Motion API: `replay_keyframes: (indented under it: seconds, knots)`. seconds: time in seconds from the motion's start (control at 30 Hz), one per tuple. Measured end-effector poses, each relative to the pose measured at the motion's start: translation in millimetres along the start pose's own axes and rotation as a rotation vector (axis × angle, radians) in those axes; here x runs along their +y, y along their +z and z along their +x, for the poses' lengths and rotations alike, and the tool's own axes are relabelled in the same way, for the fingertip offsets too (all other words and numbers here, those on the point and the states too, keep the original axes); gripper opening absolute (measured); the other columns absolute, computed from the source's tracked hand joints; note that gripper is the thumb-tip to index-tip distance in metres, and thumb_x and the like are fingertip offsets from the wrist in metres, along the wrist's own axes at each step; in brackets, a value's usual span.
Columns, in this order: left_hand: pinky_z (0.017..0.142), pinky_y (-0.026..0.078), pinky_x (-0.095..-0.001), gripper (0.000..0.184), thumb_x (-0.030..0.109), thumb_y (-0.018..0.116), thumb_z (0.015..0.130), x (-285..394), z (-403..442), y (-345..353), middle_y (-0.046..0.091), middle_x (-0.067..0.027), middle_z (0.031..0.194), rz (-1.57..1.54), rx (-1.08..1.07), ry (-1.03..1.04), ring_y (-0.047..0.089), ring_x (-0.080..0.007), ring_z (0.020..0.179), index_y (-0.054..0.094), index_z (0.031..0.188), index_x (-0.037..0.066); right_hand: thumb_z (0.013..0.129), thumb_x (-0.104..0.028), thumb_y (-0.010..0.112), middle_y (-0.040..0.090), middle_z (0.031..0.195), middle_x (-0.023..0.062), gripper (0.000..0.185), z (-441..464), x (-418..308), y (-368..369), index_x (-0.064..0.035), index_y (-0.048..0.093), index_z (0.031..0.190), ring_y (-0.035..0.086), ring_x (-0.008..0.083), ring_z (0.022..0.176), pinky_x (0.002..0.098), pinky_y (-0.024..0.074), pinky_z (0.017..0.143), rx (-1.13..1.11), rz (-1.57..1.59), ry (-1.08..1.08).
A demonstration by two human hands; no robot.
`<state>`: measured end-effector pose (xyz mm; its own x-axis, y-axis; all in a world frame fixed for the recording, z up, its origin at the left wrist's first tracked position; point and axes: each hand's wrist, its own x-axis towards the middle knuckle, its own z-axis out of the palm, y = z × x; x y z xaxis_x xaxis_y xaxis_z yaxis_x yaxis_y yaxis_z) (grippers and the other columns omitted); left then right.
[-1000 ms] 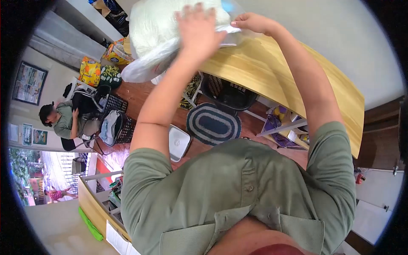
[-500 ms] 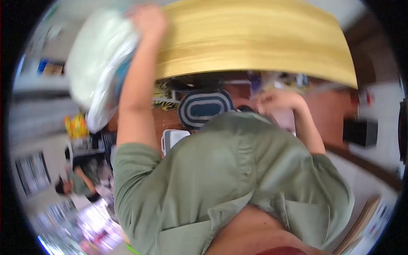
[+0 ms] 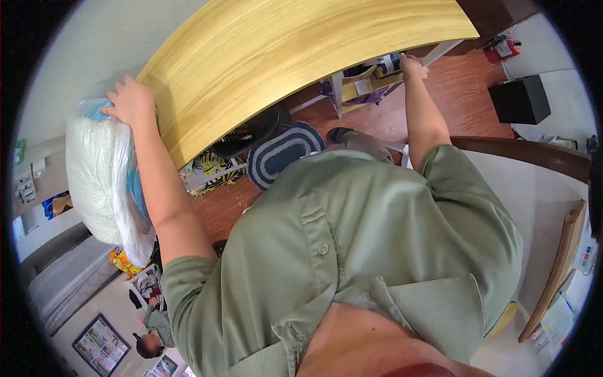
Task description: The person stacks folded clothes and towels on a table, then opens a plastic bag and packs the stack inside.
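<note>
My left hand (image 3: pixel 133 103) is at the left end of the wooden tabletop (image 3: pixel 301 47), its fingers curled over the top of a bulky white bundle in clear plastic (image 3: pixel 97 173). Some blue shows at the bundle's top and along its inner side. The forearm runs close beside the plastic. Under the table's right front edge, my right hand (image 3: pixel 414 66) is closed, with its fingers partly hidden, right by a dark can-like item (image 3: pixel 389 64) and near a white table leg (image 3: pixel 441 53). What it grips, if anything, cannot be made out.
Beneath the table are a shelf (image 3: pixel 358 88) with small goods, a black basket (image 3: pixel 254 132) and an oval blue rug (image 3: pixel 286 154). To the right stand a black box (image 3: pixel 520 100) and a red fire extinguisher (image 3: pixel 502 50). Another person (image 3: pixel 154 330) is at the lower left.
My right hand has gone from near my body out to the table's right underside. My left hand stays at the bundle's top. The view has turned, and the table now slants.
</note>
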<state>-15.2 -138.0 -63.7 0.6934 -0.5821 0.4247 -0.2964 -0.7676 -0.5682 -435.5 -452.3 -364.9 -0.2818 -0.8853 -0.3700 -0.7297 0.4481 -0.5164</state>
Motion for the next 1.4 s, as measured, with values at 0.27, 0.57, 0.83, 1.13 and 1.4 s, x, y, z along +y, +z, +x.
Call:
replay_keyframes:
  seconds: [0.27,0.57,0.83,1.13,1.4]
  knots:
    - [0.097,0.015,-0.0602,0.041,0.023,0.04,0.082,1.4,-0.2,-3.2,0.045,-0.0073,0.128,0.015,-0.036,-0.008,0.038,-0.0323,0.119,0.048,0.122,0.018,0.073,-0.05,0.057,0.044,0.128,0.0113,0.039,6.6,2.1,0.7,-0.0272,0.063,0.105,0.021,0.0382,0.12,0.0493,0.0159,0.099,-0.074,-0.025,0.015]
    - [0.097,0.017,-0.0601,0.04,0.023,0.038,0.083,0.4,-0.5,5.2,0.044,-0.0057,0.129,0.052,0.017,-0.015,0.04,-0.0307,0.118,0.048,0.122,0.019,0.067,-0.04,0.068,0.05,0.119,0.0084,0.023,3.9,4.8,-2.2,-0.0295,0.068,0.088,0.021,0.0372,0.118,0.0458,0.0194,0.098,-0.075,0.111,0.051]
    - [0.097,0.017,-0.0596,0.041,0.022,0.037,0.084,1.5,-0.8,5.9,0.043,-0.0049,0.13,0.086,-0.014,-0.016,0.039,-0.0299,0.12,0.045,0.125,0.02,0.067,-0.036,0.071,0.052,0.112,0.0131,0.02,-22.6,8.3,-15.8,-0.0256,0.069,0.084,0.029,0.0333,0.112,0.0432,0.026,0.095,0.07,0.21,0.063]
    - [0.096,0.019,-0.0594,0.04,0.022,0.037,0.084,2.8,-1.3,9.7,0.044,-0.0042,0.129,0.122,-0.001,-0.009,0.04,-0.0296,0.118,0.047,0.123,0.02,0.075,-0.015,0.059,0.052,0.056,0.0072,0.012,47.3,108.8,51.7,-0.0053,0.058,0.067,0.05,0.0214,0.049,0.0331,0.0476,0.054,-0.651,1.177,0.467]
    - [0.086,0.037,-0.0505,0.026,0.022,0.05,0.075,8.6,4.9,20.7,0.061,-0.0178,0.093,-0.068,0.112,-0.149,0.056,-0.0331,0.092,0.064,0.088,0.004,0.074,-0.007,0.055,0.049,0.052,0.0034,0.01,-146.6,14.4,-34.2,-0.0056,0.056,0.063,0.048,0.0116,0.044,0.0252,0.0374,0.041,-1.114,-0.141,-0.625]
